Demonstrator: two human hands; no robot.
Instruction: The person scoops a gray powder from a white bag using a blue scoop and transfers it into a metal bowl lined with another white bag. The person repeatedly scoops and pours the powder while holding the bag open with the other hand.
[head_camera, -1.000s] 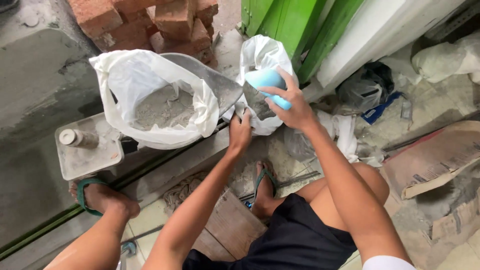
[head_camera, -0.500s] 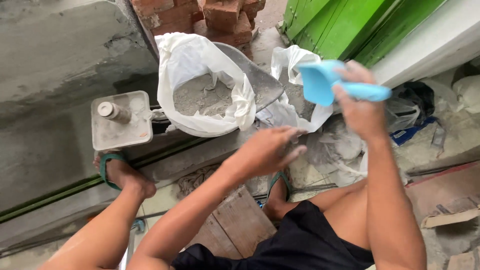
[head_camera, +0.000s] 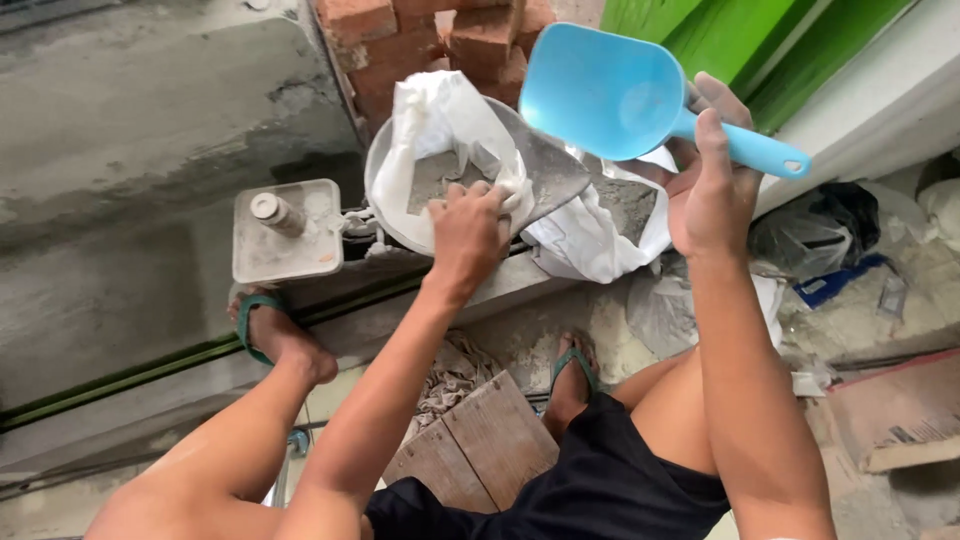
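A grey concrete slab (head_camera: 150, 130) fills the far left. Red bricks (head_camera: 440, 35) are stacked far centre, green boards (head_camera: 740, 40) lean far right beside a white ledge (head_camera: 880, 110). Dusty floor (head_camera: 620, 320) with rubble lies right; wooden planks (head_camera: 480, 440) lie near.

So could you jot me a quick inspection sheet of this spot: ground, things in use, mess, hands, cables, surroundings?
Surface: dusty grey concrete ledge and floor.
Job's things: light blue plastic scoop, raised; white plastic bag of grey powder sitting in a round metal pan; second white bag beside it.
Clutter: square grey scale-like block, wooden board, crumpled bags and scraps at right.
Grips: right hand closed on the scoop handle; left hand grasping the bag's rim.
Cables: nothing seen.
Surroundings: red bricks, green panels.
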